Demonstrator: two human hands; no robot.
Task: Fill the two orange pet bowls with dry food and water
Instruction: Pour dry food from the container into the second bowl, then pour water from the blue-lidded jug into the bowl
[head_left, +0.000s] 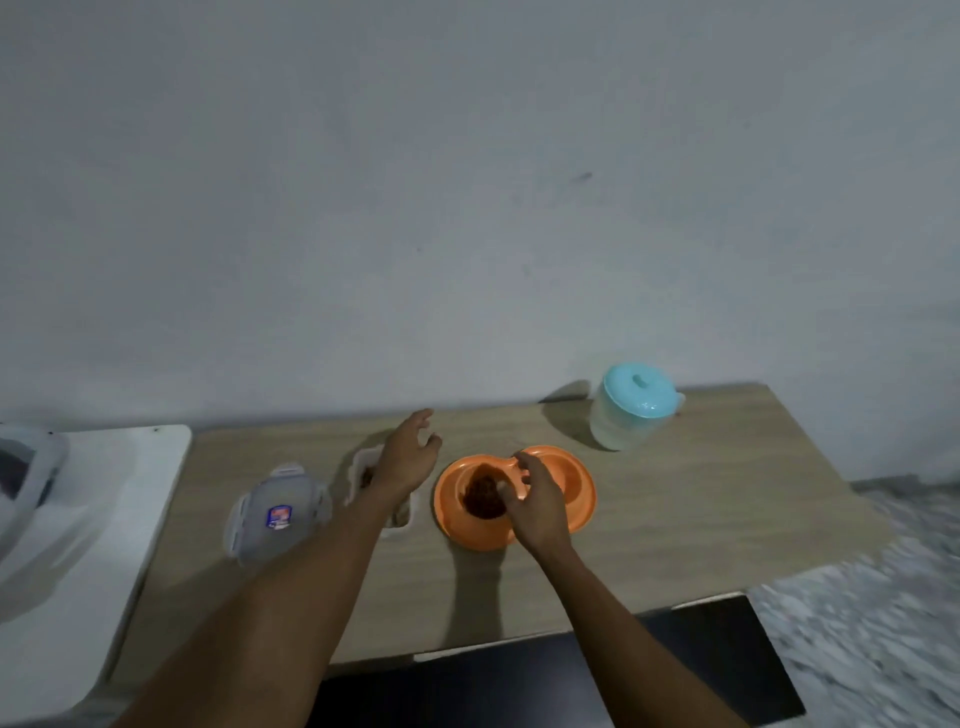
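Our two forearms come first, reaching from the near edge of the wooden table (675, 519) toward the orange double bowl (579, 499), which we take as the landmark. We see our right hand (535, 504) over the middle of the bowl, its fingers curled loosely with gaps between them, above a heap of brown dry food (483, 496) in the left well. Whether a few pieces are between the fingers, we cannot tell. The right well looks without water, though it is partly hidden.

Just left of the bowl stands the open food container (363, 467), and further left lies its clear lid (278, 514). Our left hand (408, 457) hovers above the container with fingers spread and grips nothing.

Beyond the bowl, to the right and near the wall, stands the water jug (628, 410) with a turquoise lid; it is well apart from both hands.

We judge that the food step is nearly complete. To do it well, we release any pieces low over the left well and keep them out of the right one. For the water, we should steady the bowl with the left hand and pour slowly.
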